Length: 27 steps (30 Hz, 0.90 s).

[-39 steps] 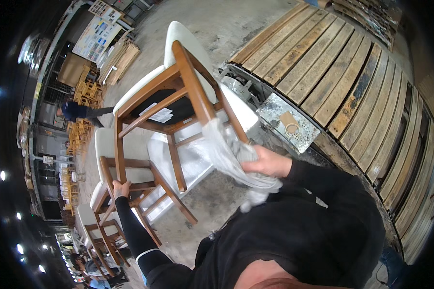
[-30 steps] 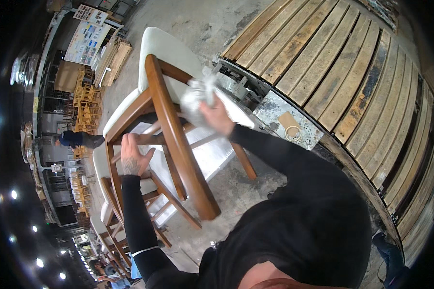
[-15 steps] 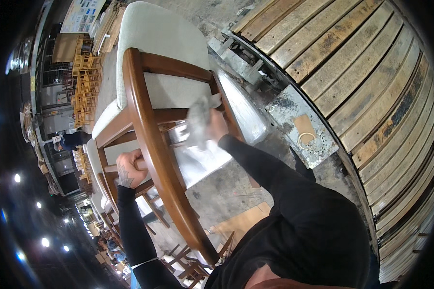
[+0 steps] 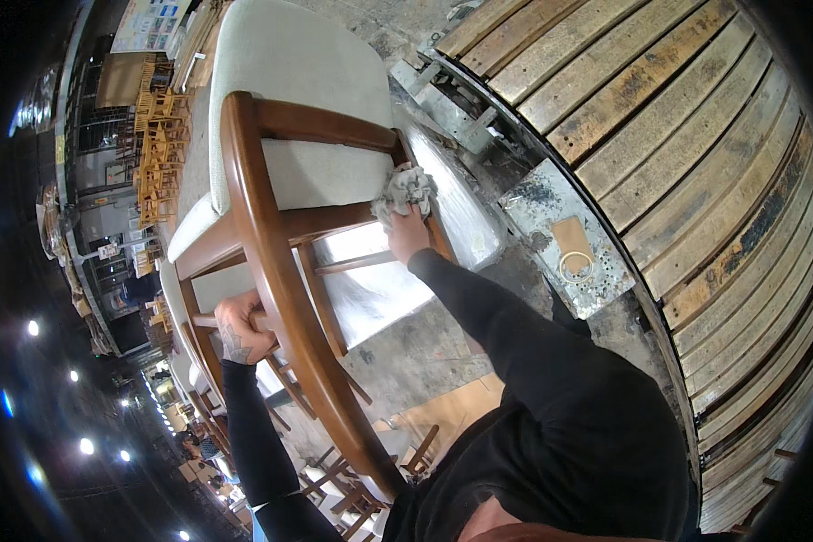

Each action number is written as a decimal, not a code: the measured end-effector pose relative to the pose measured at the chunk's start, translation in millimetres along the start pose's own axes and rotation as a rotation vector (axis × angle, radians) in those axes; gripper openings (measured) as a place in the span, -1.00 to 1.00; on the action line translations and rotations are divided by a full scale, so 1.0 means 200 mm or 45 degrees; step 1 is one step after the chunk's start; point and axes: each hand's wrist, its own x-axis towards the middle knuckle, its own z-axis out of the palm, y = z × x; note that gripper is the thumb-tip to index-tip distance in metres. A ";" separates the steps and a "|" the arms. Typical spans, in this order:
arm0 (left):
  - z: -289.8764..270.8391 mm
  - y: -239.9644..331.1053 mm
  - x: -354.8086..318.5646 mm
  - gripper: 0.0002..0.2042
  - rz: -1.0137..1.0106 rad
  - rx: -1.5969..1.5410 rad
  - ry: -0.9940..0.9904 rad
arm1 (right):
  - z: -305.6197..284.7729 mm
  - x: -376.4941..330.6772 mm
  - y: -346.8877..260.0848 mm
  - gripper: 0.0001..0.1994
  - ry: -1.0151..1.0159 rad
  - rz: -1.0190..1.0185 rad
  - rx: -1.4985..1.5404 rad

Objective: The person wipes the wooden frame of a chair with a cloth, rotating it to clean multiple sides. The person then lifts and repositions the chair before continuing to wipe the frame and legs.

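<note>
A brown wooden chair [image 4: 285,298] with a pale cloth back and seat fills the middle, tilted in front of me. My left hand [image 4: 245,327] is closed around a rail of its frame, below the seat. My right hand [image 4: 407,233] grips a crumpled grey rag [image 4: 405,191]. The rag is pressed where the frame's cross rail meets the far right leg. My right fingers are partly hidden by the cloth.
A slatted wooden conveyor [image 4: 659,181] curves along the right. Beside it stands a stained metal box [image 4: 569,239] with a ring [image 4: 576,266] and brown card on top. Plastic-wrapped pieces [image 4: 370,294] lie behind the chair. More wooden chairs [image 4: 161,154] are stacked at left.
The rag in my right hand, blurred before, has moved right and slightly up onto the far leg and is sharp now. My left hand keeps its hold on the rail.
</note>
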 end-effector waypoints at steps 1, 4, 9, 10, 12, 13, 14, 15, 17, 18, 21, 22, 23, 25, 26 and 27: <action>0.00 0.00 0.01 -0.81 0.027 -0.027 0.019 | -0.05 0.04 0.01 -0.69 -0.127 0.015 0.011; 0.01 -0.01 0.02 -0.81 -0.007 -0.065 -0.014 | -0.28 0.23 -0.01 -0.65 -0.254 0.051 0.118; 0.00 -0.07 0.06 -0.76 0.001 -0.071 -0.039 | -0.27 0.44 0.18 -0.58 0.081 -0.408 -0.347; -0.01 -0.08 0.07 -0.76 0.051 -0.053 -0.034 | -0.22 0.42 0.24 -0.58 0.083 -0.442 -0.333; -0.02 -0.09 0.09 -0.77 0.019 -0.048 -0.033 | -0.12 0.31 0.32 -0.62 -0.016 -0.481 -0.354; -0.02 -0.09 0.10 -0.79 0.014 -0.025 -0.041 | -0.10 0.20 0.36 -0.66 -0.100 -0.490 -0.388; -0.02 -0.09 0.10 -0.80 0.005 -0.055 -0.022 | -0.11 0.06 0.39 -0.70 -0.088 -0.532 -0.410; -0.01 -0.09 0.11 -0.81 0.013 -0.013 -0.037 | -0.14 -0.11 0.41 -0.72 -0.199 -0.507 -0.375; 0.00 -0.09 0.11 -0.83 0.020 -0.036 -0.007 | -0.27 -0.51 0.45 -0.80 -0.541 -0.392 -0.286; 0.01 -0.09 0.12 -0.84 0.013 -0.068 -0.005 | -0.35 -0.72 0.46 -0.81 -0.727 -0.412 -0.296; 0.03 -0.12 0.12 -0.85 0.029 -0.103 0.037 | -0.49 -1.09 0.46 -0.66 -1.154 -0.528 -0.211; 0.03 -0.13 0.13 -0.85 0.018 -0.124 0.035 | -0.51 -1.10 0.44 -0.61 -1.489 -0.405 -0.220; 0.03 -0.14 0.14 -0.86 0.006 -0.144 0.034 | -0.52 -1.03 0.41 -0.57 -1.231 -0.216 0.065; 0.03 -0.16 0.16 -0.83 0.042 -0.133 0.089 | -0.49 -0.70 0.25 -0.48 -0.890 0.278 0.473; 0.03 -0.16 0.17 -0.81 0.005 -0.150 0.030 | -0.51 -0.46 0.16 -0.42 -0.530 0.172 0.641; 0.03 -0.17 0.18 -0.80 -0.012 -0.156 0.037 | -0.52 -0.20 0.04 -0.50 -0.194 0.027 1.036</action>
